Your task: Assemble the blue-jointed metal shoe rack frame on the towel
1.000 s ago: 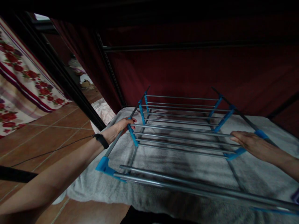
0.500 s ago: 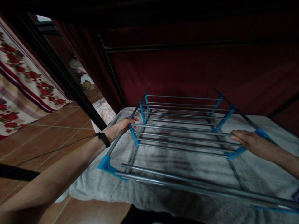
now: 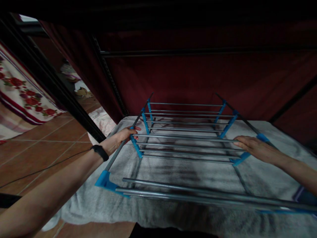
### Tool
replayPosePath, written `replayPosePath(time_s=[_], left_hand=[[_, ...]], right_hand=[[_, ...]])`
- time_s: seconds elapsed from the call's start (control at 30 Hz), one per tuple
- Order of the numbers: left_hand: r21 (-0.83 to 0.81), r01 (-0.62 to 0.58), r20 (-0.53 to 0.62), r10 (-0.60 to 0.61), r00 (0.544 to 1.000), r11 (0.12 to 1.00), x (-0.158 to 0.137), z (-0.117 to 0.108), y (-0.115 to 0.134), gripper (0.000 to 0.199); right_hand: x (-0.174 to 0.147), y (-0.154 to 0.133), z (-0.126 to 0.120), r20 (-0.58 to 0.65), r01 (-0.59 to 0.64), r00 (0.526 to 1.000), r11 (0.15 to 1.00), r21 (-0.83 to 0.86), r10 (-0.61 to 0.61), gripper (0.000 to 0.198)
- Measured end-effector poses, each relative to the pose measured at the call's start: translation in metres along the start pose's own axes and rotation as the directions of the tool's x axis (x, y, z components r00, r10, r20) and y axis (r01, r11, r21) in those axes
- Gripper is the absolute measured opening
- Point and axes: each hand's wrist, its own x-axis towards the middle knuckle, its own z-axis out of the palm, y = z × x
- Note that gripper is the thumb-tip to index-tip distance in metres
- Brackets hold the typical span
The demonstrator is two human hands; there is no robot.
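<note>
A shoe rack of thin metal tubes with blue plastic brackets (image 3: 146, 120) lies across a grey blanket (image 3: 178, 172). My left hand (image 3: 128, 133) is closed around its left side pole, beside a blue bracket where a crossbar begins. On the other side, my right hand (image 3: 251, 145) rests over the right bracket and the end of the same crossbar, its fingers bent over the tube; the thumb is hidden. Nearest me, thicker tubes (image 3: 188, 195) run between blue corner pieces (image 3: 105, 181).
A dark red curtain (image 3: 173, 79) hangs behind the bed, under a black metal bar (image 3: 158, 53). At left are a black post (image 3: 64, 89), a flowered cloth (image 3: 27, 96), a thin cable (image 3: 49, 163) and the tiled floor (image 3: 54, 148). A dark purple item (image 3: 303, 195) lies at the right edge.
The view has shifted slightly, so the rack and both hands appear further left. Both hands stay at the same places on the rack.
</note>
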Motion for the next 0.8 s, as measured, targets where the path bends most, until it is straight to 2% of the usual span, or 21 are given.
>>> replayPosePath(time_s=[0.17,0.23,0.3,0.37,0.4,0.47,0.53,0.57,0.63,0.8], left_hand=[[0.008,0.028,-0.01,-0.028,1.0,1.0,-0.001,0.002,0.002,0.04],[0.02,0.047,-0.016,-0.047,0.999,0.999,-0.001,0.003,0.003,0.035],[0.051,0.048,-0.018,-0.047,0.999,0.998,0.002,0.001,0.002,0.026],[0.107,0.034,-0.015,-0.032,0.999,0.994,0.008,-0.005,-0.001,0.022],[0.132,0.026,-0.014,-0.025,1.0,0.991,0.013,-0.009,-0.003,0.021],[0.146,0.025,-0.002,-0.025,1.0,0.989,0.022,-0.016,-0.007,0.024],[0.124,0.05,-0.003,-0.05,0.999,0.991,0.03,-0.021,-0.009,0.039],[0.113,0.076,-0.015,-0.075,0.997,0.991,0.032,-0.023,-0.009,0.048],[0.098,0.126,-0.06,-0.12,0.991,0.987,0.035,-0.024,-0.008,0.059],[0.082,0.114,-0.146,-0.101,0.984,0.99,0.033,-0.02,-0.005,0.06]], right_hand=[[-0.001,-0.002,-0.005,-0.056,0.06,0.996,0.995,-0.075,-0.064,0.039],[-0.003,0.0,-0.009,-0.115,0.082,0.989,0.989,-0.122,-0.096,0.043],[-0.005,0.002,-0.016,-0.215,0.049,0.974,0.99,-0.128,-0.076,0.043],[-0.007,0.004,-0.023,-0.355,-0.022,0.935,0.998,-0.061,-0.001,0.041],[-0.008,0.005,-0.026,-0.432,-0.072,0.9,0.997,-0.002,0.064,0.039],[-0.008,0.008,-0.03,-0.539,-0.204,0.795,0.959,0.195,0.278,0.034],[-0.006,0.009,-0.031,-0.493,-0.314,0.689,0.832,0.457,0.531,0.028],[-0.005,0.01,-0.03,-0.426,-0.344,0.658,0.752,0.563,0.62,0.027],[-0.003,0.013,-0.027,-0.307,-0.35,0.655,0.638,0.686,0.69,0.029],[0.0,0.019,-0.022,-0.239,-0.316,0.673,0.564,0.763,0.7,0.037]])
